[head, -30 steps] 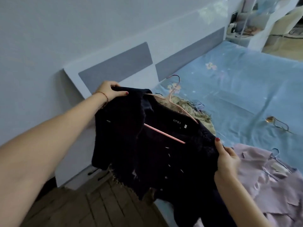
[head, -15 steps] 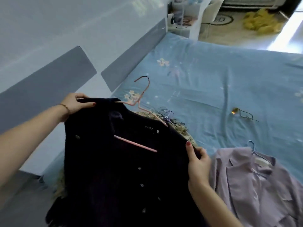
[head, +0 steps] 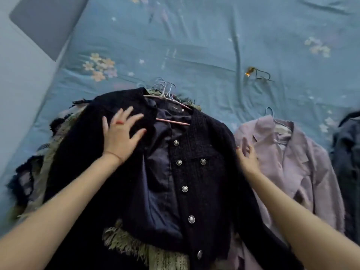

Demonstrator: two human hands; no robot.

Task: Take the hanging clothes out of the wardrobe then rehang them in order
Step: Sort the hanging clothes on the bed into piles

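A dark navy jacket [head: 196,172] with silver buttons lies face up on a pile of clothes on the bed, a pink hanger [head: 173,121] inside its neck. My left hand [head: 121,133] rests flat on the jacket's left shoulder, fingers spread. My right hand [head: 246,154] sits at the jacket's right shoulder edge, fingers straight, touching the fabric beside a lilac jacket [head: 296,164] on its own hanger. Under the navy jacket a green fringed garment [head: 136,248] sticks out, and several hanger hooks [head: 165,88] bunch above the collar.
The bed's blue flowered sheet [head: 194,45] stretches beyond the clothes. A small gold clip with a dark cord [head: 257,74] lies on it. A dark grey garment [head: 348,156] shows at the right edge. The headboard [head: 23,61] runs along the left.
The navy jacket went from being held up by both shoulders to lying flat on the pile. Both hands let go of it and now lie open on it. My view tilted down.
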